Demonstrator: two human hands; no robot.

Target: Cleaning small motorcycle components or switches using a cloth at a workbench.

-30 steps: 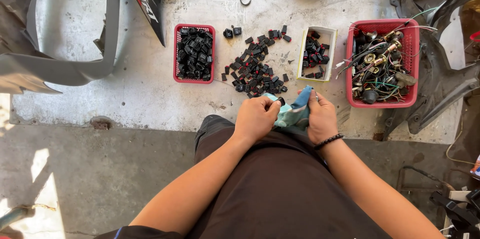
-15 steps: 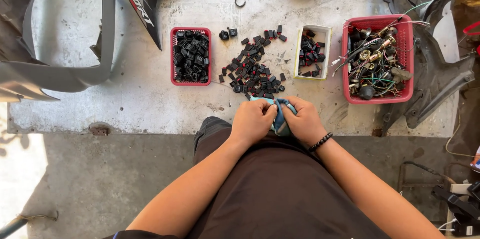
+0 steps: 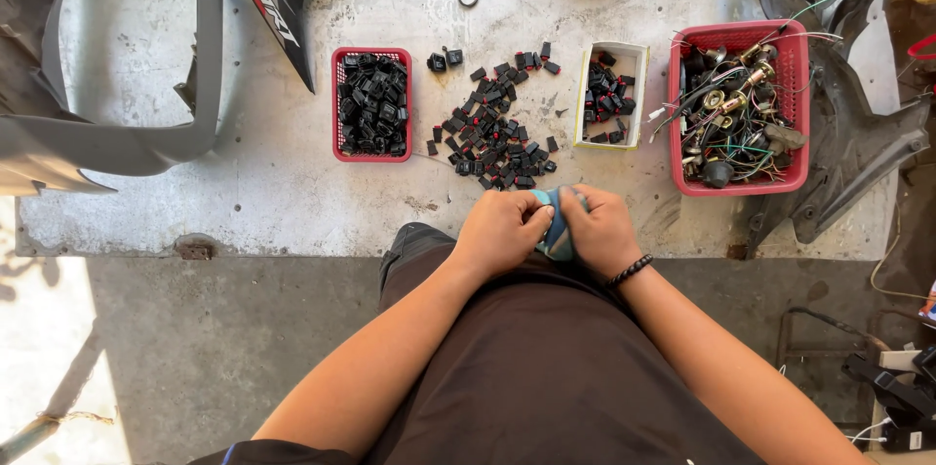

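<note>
Below you: a scuffed concrete work slab in daylight.
You look down on a pale, stained slab stepping to darker grey floor; hard sunlight falls far left of your hands, shade to their right.

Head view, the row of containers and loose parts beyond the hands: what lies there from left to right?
Small red basket of black parts → loose pile of black parts → white box → large red basket of wired parts.

Red basket, loose black connectors, grey fairing
</note>
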